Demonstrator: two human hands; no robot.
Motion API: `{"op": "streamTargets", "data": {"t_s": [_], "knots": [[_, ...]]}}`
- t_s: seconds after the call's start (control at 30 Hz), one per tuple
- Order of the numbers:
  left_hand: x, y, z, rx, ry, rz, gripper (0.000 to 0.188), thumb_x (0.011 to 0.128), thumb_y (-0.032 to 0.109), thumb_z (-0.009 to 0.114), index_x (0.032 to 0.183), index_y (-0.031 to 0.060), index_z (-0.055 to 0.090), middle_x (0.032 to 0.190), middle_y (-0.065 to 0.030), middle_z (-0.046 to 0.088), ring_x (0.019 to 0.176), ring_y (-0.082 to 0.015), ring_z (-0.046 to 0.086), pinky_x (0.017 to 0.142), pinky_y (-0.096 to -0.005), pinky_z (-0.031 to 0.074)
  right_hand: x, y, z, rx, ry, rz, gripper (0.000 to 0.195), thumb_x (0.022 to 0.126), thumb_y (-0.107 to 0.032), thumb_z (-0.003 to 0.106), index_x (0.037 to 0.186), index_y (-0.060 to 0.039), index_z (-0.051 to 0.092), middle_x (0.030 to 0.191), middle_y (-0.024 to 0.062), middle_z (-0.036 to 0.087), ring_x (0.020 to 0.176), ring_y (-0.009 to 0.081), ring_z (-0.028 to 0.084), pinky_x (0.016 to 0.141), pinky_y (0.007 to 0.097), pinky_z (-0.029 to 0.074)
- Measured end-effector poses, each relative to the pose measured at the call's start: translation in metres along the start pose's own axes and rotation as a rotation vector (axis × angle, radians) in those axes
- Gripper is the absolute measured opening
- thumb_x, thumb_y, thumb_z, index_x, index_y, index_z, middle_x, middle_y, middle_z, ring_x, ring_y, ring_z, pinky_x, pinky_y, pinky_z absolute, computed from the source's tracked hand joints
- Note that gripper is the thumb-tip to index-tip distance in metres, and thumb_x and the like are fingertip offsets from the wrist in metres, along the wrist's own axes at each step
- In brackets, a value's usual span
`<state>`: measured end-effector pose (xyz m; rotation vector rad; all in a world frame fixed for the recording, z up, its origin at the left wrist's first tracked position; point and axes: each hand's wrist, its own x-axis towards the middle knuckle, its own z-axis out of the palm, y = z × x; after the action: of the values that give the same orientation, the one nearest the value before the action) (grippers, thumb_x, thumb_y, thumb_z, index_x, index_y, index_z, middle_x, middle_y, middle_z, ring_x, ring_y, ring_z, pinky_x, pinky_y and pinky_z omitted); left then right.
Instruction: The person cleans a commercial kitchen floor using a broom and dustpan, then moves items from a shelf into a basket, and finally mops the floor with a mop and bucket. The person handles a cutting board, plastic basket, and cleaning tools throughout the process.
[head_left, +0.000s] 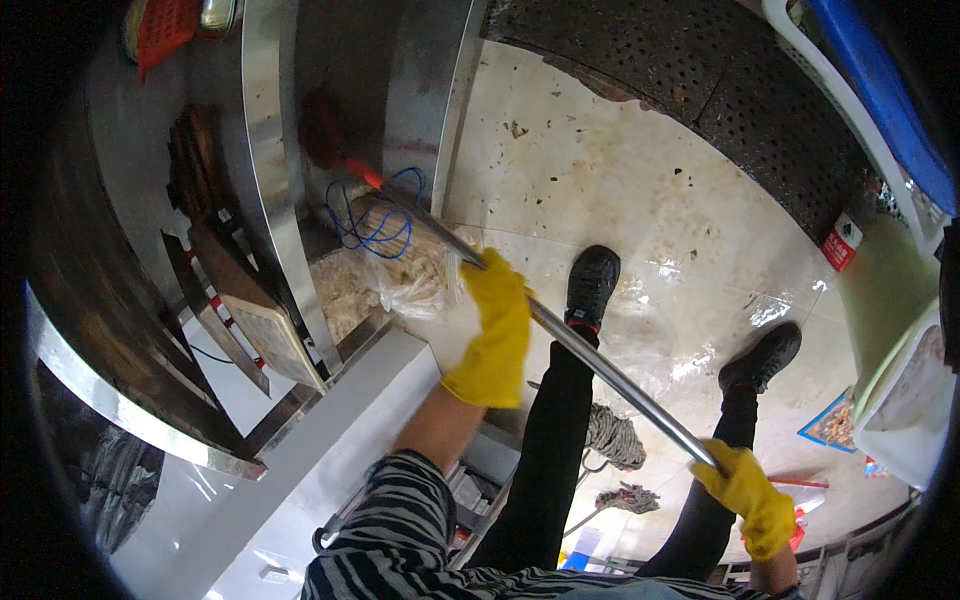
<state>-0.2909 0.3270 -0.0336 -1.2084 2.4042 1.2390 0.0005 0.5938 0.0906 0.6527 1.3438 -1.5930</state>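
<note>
My left hand (495, 330), in a yellow rubber glove, is closed around the upper-middle stretch of a shiny metal pole (611, 375). At the pole's near end, my right hand (746, 499) grips it in a matching glove. The pole slants away to the far left and ends in a red socket (365, 172). Beyond that, a dark reddish head (322, 127) is blurred in shadow beside a steel panel, so its kind is unclear. Below the socket, a loose blue cord (364, 240) lies over a clear plastic bag (412, 289) with brownish contents.
Wet pale tiles (570, 165) carry dark crumbs and brown stains. A black perforated mat (622, 45) covers the far floor. Two grey string mop heads (619, 439) lie near my legs. Boards (270, 330) stand in a rack at left; a pale green bin (900, 397) is at right.
</note>
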Motion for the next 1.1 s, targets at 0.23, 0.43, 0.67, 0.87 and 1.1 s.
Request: {"op": "streamTargets", "data": {"t_s": [0.23, 0.43, 0.67, 0.87, 1.1], "knots": [[-0.091, 0.05, 0.066, -0.305, -0.312, 0.045, 0.044, 0.094, 0.016, 0.054, 0.134, 0.0133, 0.036, 0.068, -0.0026, 0.047, 0.043, -0.0125, 0.045, 0.033, -0.0295, 0.041, -0.08, 0.014, -0.003, 0.156, 0.116, 0.176, 0.041, 0.091, -0.032, 0.064, 0.121, -0.0034, 0.059, 0.064, 0.0012, 0.053, 0.055, 0.0081, 0.049, 0.051, 0.0248, 0.039], [-0.019, 0.122, 0.105, -0.286, -0.433, 0.298, 0.019, 0.094, 0.019, 0.052, 0.107, 0.0067, 0.045, 0.069, -0.0041, 0.049, 0.045, -0.0165, 0.048, 0.039, -0.0334, 0.042, -0.002, -0.054, -0.017, 0.274, 0.076, 0.147, 0.047, 0.099, -0.041, 0.048, 0.127, -0.0038, 0.055, 0.058, 0.0029, 0.053, 0.051, 0.0098, 0.052, 0.047, 0.0264, 0.041], [0.133, 0.063, -0.007, -0.052, -0.176, 0.27, 0.018, 0.091, 0.023, 0.055, 0.094, 0.0046, 0.055, 0.068, -0.0076, 0.054, 0.05, -0.0208, 0.052, 0.046, -0.0375, 0.048, 0.055, -0.111, 0.006, -0.343, 0.181, -0.114, 0.024, 0.096, -0.031, 0.052, 0.108, -0.0124, 0.06, 0.07, 0.0201, 0.063, 0.066, 0.0433, 0.061, 0.057, 0.0493, 0.048], [0.18, 0.046, -0.087, -0.075, 0.013, -0.102, 0.025, 0.09, 0.032, 0.058, 0.075, 0.0128, 0.05, 0.06, -0.0047, 0.047, 0.047, -0.0229, 0.047, 0.046, -0.0414, 0.045, 0.106, -0.158, 0.032, -0.548, 0.09, -0.423, 0.028, 0.094, -0.025, 0.054, 0.103, 0.0017, 0.056, 0.068, 0.019, 0.061, 0.064, 0.0374, 0.062, 0.058, 0.049, 0.048], [0.066, -0.016, -0.047, -0.022, -0.125, -0.02, 0.023, 0.092, 0.019, 0.052, 0.11, 0.0082, 0.042, 0.068, -0.0049, 0.048, 0.045, -0.0204, 0.049, 0.038, -0.0364, 0.047, 0.007, -0.054, 0.0, -0.251, 0.218, -0.164, 0.025, 0.089, -0.018, 0.061, 0.112, -0.0083, 0.061, 0.084, 0.0205, 0.066, 0.074, 0.0404, 0.064, 0.064, 0.0455, 0.051]]}}
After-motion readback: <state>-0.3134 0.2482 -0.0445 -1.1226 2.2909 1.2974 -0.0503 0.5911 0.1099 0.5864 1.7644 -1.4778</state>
